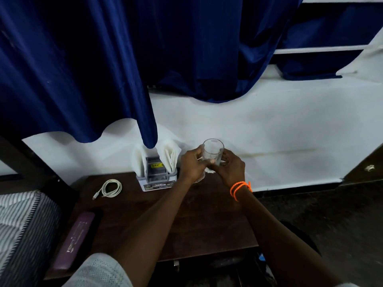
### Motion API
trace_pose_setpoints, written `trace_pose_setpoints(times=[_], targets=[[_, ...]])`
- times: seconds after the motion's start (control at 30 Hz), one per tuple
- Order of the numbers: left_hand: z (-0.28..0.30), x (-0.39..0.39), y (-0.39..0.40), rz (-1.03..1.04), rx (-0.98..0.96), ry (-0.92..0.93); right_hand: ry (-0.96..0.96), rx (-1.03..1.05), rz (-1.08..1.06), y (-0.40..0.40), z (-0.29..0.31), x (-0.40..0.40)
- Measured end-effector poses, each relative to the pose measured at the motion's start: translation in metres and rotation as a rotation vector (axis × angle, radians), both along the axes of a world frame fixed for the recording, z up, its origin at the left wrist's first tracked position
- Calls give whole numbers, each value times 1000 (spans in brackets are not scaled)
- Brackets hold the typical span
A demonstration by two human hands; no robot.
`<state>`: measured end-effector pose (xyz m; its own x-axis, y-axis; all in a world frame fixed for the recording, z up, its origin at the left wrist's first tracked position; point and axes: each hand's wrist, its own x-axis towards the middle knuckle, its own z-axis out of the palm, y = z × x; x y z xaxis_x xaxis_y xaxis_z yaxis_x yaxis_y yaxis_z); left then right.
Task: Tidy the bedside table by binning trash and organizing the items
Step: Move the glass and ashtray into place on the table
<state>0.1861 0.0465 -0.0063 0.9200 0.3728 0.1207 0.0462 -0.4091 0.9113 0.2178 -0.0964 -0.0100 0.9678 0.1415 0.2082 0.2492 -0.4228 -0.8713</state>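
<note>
Item one on my feed: a clear drinking glass (213, 151), upright and lifted above the far edge of the bench (207, 224), close to the white wall (279, 129). My left hand (191, 164) has its fingers curled round the glass's left side; my right hand (231, 167) curls round the right side, thumb across the front near the base, so both hands grip it together. A scrap of white paper (210, 171) shows just under the glass between the hands; I cannot tell which hand carries it. Item two: a grey organiser caddy (156, 178) standing at the back of the bench, just left of my left hand, with folded white tissues (170, 155) sticking up out of its side pockets. Item three: a coiled white cable (109, 188) lying flat on the bench, left of the caddy and apart from it. Item four: a long purple case (75, 233) lying along the bench's left edge, beside the striped mattress (20, 230). Item five: an orange cord bracelet (240, 188) wrapped round my right wrist. Item six: a dark blue curtain (103, 69) hanging over the wall, its hem reaching the tops of the tissues. A light grey sleeve (97, 272) covers my left upper arm at the bottom of the view.
</note>
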Motion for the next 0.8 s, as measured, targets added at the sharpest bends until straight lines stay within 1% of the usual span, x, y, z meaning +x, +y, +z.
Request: trace_pose_setpoints(times=[0.17,0.47,0.6,0.8], targets=[[19,-3,29,26,76,15,59,61,59,21,4,5],[-1,-10,56,71,101,75,90,40,99,48,-12,5],[-5,-11,59,49,166,93,134,26,108,49,-23,8],[-7,-12,64,26,230,94,113,13,138,52,-25,6]])
